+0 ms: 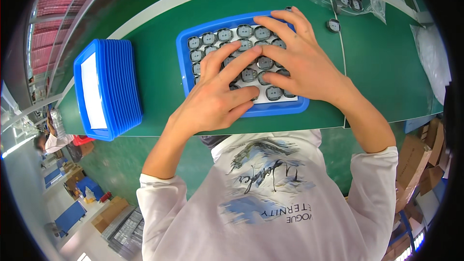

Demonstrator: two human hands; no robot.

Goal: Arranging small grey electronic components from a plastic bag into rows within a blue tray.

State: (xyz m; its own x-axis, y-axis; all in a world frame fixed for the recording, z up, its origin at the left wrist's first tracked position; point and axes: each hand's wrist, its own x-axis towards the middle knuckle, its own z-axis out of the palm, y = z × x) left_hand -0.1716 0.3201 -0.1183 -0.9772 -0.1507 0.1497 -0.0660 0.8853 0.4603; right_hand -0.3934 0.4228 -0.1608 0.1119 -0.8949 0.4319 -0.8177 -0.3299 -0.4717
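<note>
A blue tray (189, 90) with a white lining lies on the green table, holding rows of small round dark-grey plastic parts (274, 93). Over its left and middle part my left hand (217, 89) is spread, its fingertips resting among the parts. My right hand (307, 63) reaches across the tray's right side with fingers apart, its thumb and fingertips on the parts. The two index fingers nearly meet at the tray's middle. Both hands look open, though some fingertips hide the parts beneath them.
To the left stands a tall stack of blue trays (123, 87), the front one lined white. At the back right a clear plastic bag (379, 0) holds more grey parts. One loose part (333, 25) lies on the green table (382, 67). Cardboard boxes (411, 164) stand at the lower right.
</note>
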